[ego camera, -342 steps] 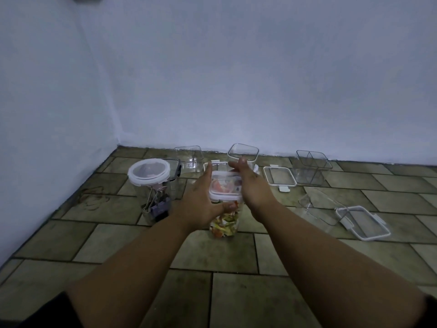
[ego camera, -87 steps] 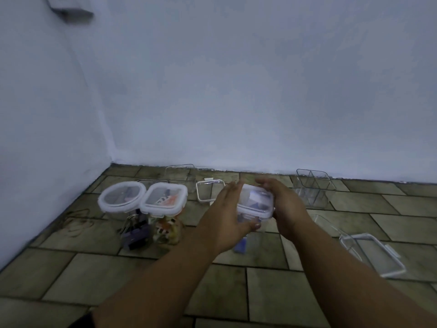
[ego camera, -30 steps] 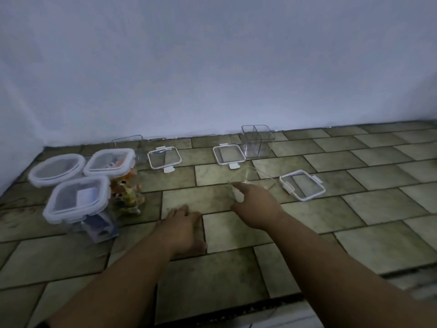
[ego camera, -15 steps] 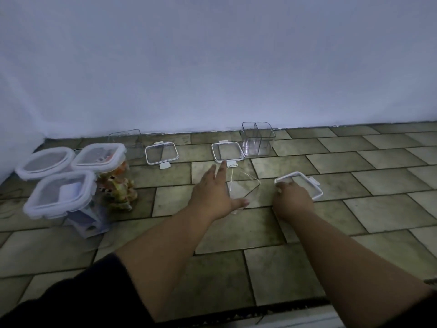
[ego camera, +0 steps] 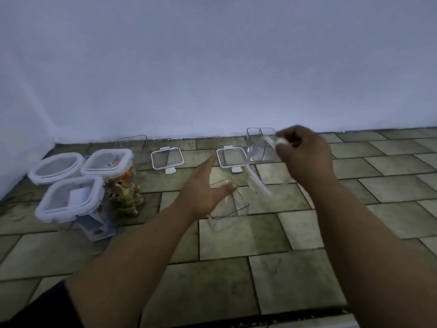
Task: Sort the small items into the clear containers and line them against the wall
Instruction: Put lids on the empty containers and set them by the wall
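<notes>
Clear empty container (ego camera: pixel 228 208) by straight-fingered left hand (ego camera: pixel 203 189), right hand (ego camera: pixel 305 155) gripping white-rimmed lid (ego camera: pixel 256 183) (blurred)

Light was dim and bluish, its source out of view. Wall (ego camera: pixel 212 67) lit evenly; floor tiles (ego camera: pixel 295 280) murky, with a paler sheen mid-frame. Right hand (ego camera: pixel 305 155) and its lid (ego camera: pixel 256 183) smeared by motion. Tile lines bowed toward the edges. Shadows faint.

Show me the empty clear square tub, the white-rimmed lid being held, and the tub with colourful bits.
empty clear square plastic tub (ego camera: pixel 236 204), head view, clear side wall.
white-rimmed clear lid (ego camera: pixel 256 183), head view, lower rim.
lidded clear tub of colourful bits (ego camera: pixel 107 160), head view, lid top.
</notes>
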